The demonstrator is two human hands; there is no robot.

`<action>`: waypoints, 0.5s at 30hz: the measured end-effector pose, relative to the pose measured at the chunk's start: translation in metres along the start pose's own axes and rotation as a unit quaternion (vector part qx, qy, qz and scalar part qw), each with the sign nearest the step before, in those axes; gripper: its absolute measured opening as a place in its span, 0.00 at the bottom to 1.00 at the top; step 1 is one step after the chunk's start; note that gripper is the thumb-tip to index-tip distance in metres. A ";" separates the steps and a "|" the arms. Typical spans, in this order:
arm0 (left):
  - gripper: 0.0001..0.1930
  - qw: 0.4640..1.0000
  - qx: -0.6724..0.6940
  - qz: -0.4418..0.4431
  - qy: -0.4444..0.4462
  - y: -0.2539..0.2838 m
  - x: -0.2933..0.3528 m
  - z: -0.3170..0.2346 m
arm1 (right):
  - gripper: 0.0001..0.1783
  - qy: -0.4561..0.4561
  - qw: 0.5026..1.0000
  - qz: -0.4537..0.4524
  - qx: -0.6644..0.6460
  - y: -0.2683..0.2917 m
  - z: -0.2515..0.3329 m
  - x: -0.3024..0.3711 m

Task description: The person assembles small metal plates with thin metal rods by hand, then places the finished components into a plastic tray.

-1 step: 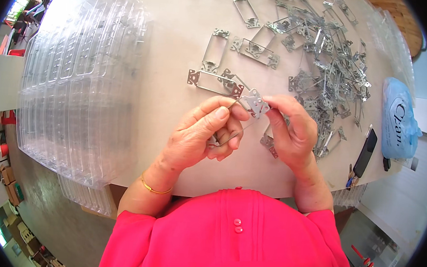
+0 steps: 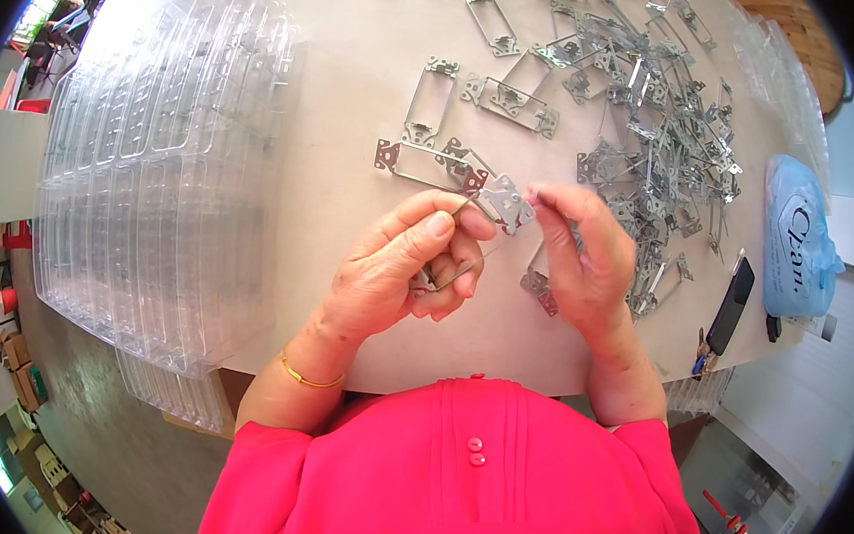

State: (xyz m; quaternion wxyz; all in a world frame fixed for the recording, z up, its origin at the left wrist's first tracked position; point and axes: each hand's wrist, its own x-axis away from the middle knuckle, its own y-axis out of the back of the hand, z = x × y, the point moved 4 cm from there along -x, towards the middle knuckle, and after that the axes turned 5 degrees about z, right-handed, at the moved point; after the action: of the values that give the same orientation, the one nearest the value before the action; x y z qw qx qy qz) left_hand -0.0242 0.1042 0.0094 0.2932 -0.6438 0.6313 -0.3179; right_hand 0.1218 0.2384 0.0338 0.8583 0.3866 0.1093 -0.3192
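Holding one metal frame [image 2: 503,205] in one left hand [image 2: 382,265], one right hand [image 2: 586,257] at its end, grasp unclear

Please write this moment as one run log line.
left hand: holds metal frame; right hand: near its end, contact unclear; right side: metal frame pile; left side: clear plastic trays

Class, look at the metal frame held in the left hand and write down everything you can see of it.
The frame looks like thin, silvery metal. Its broad end plate, with notched edges and several holes, points away to the upper right; slim bars run back toward the lower left. It is held at a slant above the table, gripped by the left hand, whose fingers hide part of it. The right hand's fingertips are at the plate's edge; whether they touch it is unclear.
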 end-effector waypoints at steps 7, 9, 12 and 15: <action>0.19 0.970 -0.216 -0.104 -0.024 0.001 -0.004 0.000 | 0.08 -0.125 0.984 -0.022 -0.122 0.010 0.008 0.005; 0.19 0.959 -0.254 -0.121 -0.022 -0.002 -0.003 -0.001 | 0.08 -0.108 0.988 0.010 -0.111 0.006 0.018 0.003; 0.19 0.938 -0.325 -0.108 -0.050 -0.007 -0.002 -0.003 | 0.05 -0.136 0.981 0.025 -0.136 0.001 0.017 0.004; 0.17 0.927 -0.352 -0.105 -0.078 -0.009 -0.003 -0.002 | 0.05 -0.177 0.975 0.046 -0.128 0.001 0.013 0.006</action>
State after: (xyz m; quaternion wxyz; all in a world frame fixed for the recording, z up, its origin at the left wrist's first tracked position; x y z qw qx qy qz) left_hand -0.0200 0.1080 0.0176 0.0607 -0.7907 0.6069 -0.0527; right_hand 0.1266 0.2267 0.0408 0.9201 0.2152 -0.0227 -0.3265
